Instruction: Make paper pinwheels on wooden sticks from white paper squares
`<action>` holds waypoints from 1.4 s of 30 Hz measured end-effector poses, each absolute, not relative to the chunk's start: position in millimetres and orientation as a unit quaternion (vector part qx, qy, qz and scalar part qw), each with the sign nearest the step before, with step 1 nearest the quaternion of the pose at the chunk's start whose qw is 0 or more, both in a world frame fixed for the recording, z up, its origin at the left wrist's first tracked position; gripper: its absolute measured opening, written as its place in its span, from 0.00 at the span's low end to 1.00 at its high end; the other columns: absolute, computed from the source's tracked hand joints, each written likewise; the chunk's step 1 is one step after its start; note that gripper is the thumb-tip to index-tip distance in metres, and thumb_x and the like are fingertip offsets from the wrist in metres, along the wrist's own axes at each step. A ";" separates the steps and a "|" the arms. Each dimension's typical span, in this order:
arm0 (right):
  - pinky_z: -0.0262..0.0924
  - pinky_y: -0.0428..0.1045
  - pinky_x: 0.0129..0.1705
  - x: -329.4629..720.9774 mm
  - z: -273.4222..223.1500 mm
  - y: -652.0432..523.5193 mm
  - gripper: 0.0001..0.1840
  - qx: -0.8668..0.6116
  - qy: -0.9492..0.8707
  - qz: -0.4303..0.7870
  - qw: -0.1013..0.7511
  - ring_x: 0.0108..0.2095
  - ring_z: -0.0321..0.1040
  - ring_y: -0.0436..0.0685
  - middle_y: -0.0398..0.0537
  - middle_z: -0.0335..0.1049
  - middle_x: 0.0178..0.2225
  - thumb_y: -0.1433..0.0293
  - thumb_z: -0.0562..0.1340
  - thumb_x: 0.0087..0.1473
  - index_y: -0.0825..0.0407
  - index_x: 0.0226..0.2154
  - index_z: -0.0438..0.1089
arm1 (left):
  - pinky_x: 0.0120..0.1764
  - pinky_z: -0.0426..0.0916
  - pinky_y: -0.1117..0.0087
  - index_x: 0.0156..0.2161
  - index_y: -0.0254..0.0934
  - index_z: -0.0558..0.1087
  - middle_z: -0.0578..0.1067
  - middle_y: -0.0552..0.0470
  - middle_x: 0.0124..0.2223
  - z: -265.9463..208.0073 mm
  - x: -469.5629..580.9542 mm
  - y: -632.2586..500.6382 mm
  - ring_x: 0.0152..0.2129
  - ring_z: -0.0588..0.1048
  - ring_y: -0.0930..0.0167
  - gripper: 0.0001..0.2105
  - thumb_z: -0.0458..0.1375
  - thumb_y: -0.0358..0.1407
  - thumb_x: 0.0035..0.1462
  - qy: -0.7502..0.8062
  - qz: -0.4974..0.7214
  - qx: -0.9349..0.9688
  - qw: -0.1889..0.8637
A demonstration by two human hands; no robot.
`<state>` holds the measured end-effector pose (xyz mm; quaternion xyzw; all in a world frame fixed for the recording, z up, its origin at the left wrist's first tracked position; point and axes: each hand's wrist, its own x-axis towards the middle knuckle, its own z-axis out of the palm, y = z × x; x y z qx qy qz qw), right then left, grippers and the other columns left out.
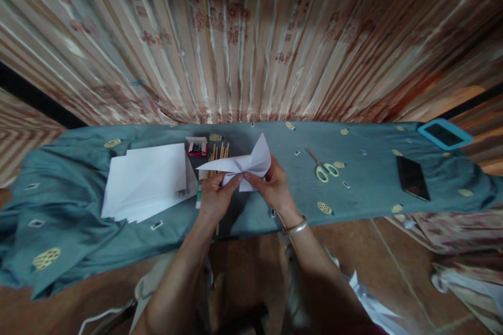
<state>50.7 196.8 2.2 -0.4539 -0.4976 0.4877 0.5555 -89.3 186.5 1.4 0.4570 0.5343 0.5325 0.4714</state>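
Observation:
Between my two hands, above the cloth-covered table, is a folded white paper pinwheel shape with pointed flaps standing up and out to the left. My left hand pinches its near left side, thumb at the centre. My right hand grips the right side, its thumb meeting the left thumb at the middle. Some fingers are hidden behind the paper. Just left of it lie several wooden sticks and a glue stick, both partly covered by my left hand and the paper.
A stack of white paper lies left, beside a small open red box of dark small items. Right are scissors with green handles, a black phone and a blue-framed tablet. A patterned curtain hangs behind the table.

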 end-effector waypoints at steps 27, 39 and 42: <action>0.66 0.50 0.40 47.2 -2.1 196.2 0.22 -0.502 -0.508 0.430 0.553 0.37 0.70 0.56 0.48 0.76 0.38 0.64 0.69 0.44 0.53 0.42 0.69 | 0.31 0.67 0.72 0.31 0.35 0.80 0.78 0.54 0.28 -8.4 -86.3 188.8 0.26 0.73 0.71 0.10 0.66 0.39 0.44 0.561 0.559 0.454 0.409; 0.66 0.51 0.38 46.4 -6.5 197.8 0.20 -0.497 -0.486 0.452 0.559 0.34 0.71 0.55 0.48 0.77 0.36 0.64 0.70 0.41 0.53 0.39 0.70 | 0.32 0.67 0.71 0.30 0.37 0.79 0.79 0.54 0.28 -10.3 -87.5 190.2 0.27 0.73 0.71 0.07 0.64 0.37 0.46 0.558 0.550 0.488 0.383; 0.66 0.49 0.35 45.0 -5.4 197.6 0.21 -0.508 -0.475 0.451 0.559 0.32 0.71 0.55 0.47 0.77 0.34 0.63 0.70 0.40 0.53 0.38 0.70 | 0.31 0.67 0.72 0.29 0.36 0.79 0.78 0.55 0.27 -8.5 -87.5 189.6 0.25 0.72 0.71 0.06 0.64 0.37 0.46 0.562 0.547 0.498 0.371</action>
